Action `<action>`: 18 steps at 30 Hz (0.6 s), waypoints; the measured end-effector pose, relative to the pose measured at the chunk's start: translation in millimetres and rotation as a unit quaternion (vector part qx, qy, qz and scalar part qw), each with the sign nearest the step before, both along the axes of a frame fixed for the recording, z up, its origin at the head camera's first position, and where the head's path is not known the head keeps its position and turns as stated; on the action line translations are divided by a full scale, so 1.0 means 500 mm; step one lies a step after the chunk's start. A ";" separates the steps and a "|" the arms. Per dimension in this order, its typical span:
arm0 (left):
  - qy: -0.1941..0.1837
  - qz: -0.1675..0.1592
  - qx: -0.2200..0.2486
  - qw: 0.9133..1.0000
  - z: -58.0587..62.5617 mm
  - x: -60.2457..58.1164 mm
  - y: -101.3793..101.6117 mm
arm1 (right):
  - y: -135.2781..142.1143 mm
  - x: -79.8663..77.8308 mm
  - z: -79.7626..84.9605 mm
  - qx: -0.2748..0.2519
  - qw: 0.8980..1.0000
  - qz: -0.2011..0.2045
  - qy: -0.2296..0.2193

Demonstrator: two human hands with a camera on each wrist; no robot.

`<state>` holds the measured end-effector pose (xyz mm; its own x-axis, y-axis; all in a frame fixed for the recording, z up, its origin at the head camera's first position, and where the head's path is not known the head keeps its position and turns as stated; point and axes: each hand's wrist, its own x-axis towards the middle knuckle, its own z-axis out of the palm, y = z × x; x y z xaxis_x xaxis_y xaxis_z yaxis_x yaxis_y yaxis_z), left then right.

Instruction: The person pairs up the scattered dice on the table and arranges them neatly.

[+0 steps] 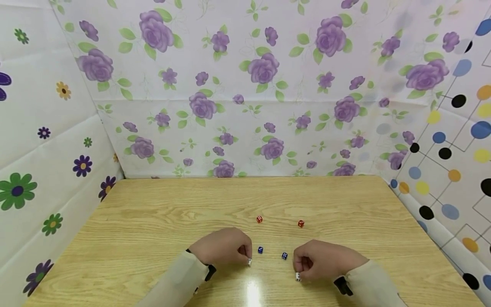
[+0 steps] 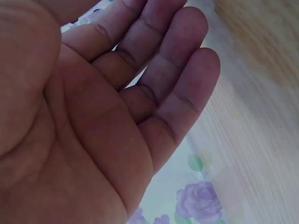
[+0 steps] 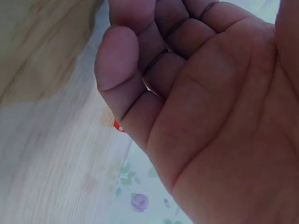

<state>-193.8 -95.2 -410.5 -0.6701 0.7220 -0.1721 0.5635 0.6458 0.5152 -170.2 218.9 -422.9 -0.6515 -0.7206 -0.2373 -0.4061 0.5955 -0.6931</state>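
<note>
Between its thumb and forefinger my left hand (image 1: 227, 247) pinches a white die (image 1: 249, 262), close over the table. My right hand (image 1: 324, 259) pinches another white die (image 1: 298, 276) the same way, a little nearer to me. Two blue dice lie between the hands: one blue die (image 1: 260, 250) just right of the left fingers, the other blue die (image 1: 284, 256) just left of the right hand. In both wrist views the palm and curled fingers fill much of the picture, and the pinched dice are hidden there.
Beyond the hands lie two red dice, one red die (image 1: 259, 219) towards the left and one red die (image 1: 301, 223) towards the right. The wooden table (image 1: 161, 209) meets a flowered cloth (image 1: 238, 128) at its back edge. Patterned cloths hang along both sides.
</note>
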 end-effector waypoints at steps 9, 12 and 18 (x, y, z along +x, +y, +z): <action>0.009 -0.020 -0.002 1.000 0.000 0.008 0.015 | -0.017 0.000 -0.003 -0.005 1.000 0.019 0.002; 0.006 -0.022 0.002 1.000 0.003 0.007 0.012 | -0.017 -0.002 0.002 -0.011 1.000 0.024 -0.001; 0.004 -0.017 0.014 1.000 0.014 -0.001 -0.002 | -0.015 -0.011 0.036 0.004 0.999 0.012 0.038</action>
